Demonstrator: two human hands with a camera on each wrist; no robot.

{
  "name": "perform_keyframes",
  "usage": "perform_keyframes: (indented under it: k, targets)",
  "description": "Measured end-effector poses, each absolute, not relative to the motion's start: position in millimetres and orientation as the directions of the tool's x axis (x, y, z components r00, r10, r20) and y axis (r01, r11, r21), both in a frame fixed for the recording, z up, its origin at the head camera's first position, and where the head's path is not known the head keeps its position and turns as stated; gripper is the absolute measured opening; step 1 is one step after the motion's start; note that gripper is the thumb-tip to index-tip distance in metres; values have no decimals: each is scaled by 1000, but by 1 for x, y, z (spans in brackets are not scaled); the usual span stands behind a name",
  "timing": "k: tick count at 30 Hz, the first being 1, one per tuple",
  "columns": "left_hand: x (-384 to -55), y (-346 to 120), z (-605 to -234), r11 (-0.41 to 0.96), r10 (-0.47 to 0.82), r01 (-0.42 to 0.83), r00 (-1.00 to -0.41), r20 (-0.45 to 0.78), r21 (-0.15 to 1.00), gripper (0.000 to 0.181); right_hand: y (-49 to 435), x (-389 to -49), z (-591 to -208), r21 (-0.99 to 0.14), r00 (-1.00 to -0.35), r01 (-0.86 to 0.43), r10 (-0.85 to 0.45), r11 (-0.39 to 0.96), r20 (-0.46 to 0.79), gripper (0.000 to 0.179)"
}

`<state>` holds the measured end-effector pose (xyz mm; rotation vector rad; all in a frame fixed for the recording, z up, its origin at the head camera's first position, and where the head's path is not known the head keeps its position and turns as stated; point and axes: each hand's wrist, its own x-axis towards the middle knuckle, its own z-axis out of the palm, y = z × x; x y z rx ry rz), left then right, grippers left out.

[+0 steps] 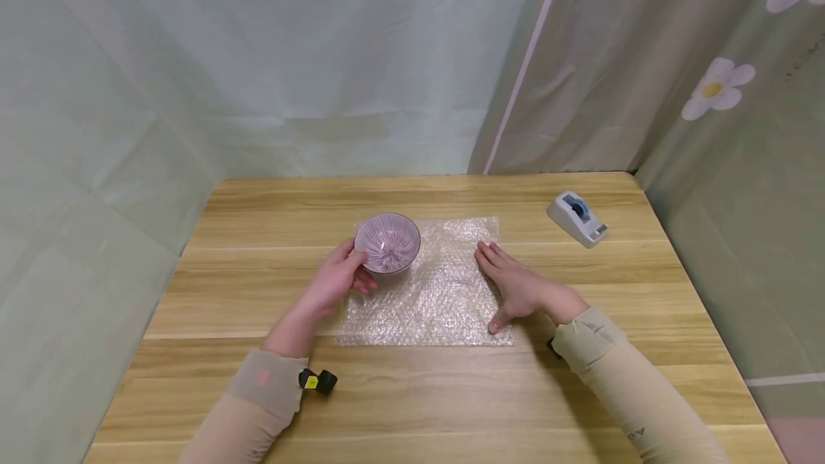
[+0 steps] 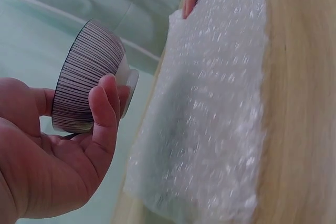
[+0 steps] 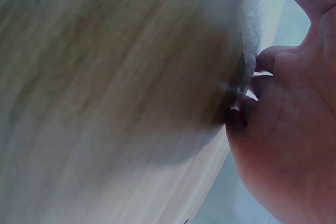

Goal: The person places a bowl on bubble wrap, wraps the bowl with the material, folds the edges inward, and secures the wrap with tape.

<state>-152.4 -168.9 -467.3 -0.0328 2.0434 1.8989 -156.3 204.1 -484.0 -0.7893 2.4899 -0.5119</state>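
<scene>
My left hand (image 1: 338, 274) grips a bowl (image 1: 387, 243) by its near left edge, thumb at the rim and fingers beneath. Thin dark stripes run over the bowl's outside, and a white foot ring shows in the left wrist view, where the bowl (image 2: 89, 77) is held clear of the sheet below. A sheet of bubble wrap (image 1: 432, 299) lies flat on the table. On its right edge rests my right hand (image 1: 518, 285), fingers spread and fingertips touching the wrap. In the right wrist view, the palm (image 3: 294, 124) shows with the fingertips partly hidden behind it.
A white tape dispenser (image 1: 578, 219) with a blue-cored roll stands at the back right of the wooden table (image 1: 258, 292). Hanging curtains (image 1: 361, 77) enclose the table at the back and both sides.
</scene>
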Motion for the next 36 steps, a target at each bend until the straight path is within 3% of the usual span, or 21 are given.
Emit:
perform_keyframes:
  k: [22,36]
  targets:
    - [-146,-114,-476,150,320,-246,-904,-283,957,57,207,-156,-487,-481,-729,-450,-621,752,-289,152]
    - [-148,-95,-490,144,315,-279,-897,-311,949,58,208,-157,-488,-473,-732,-451,-617,757,-289,152]
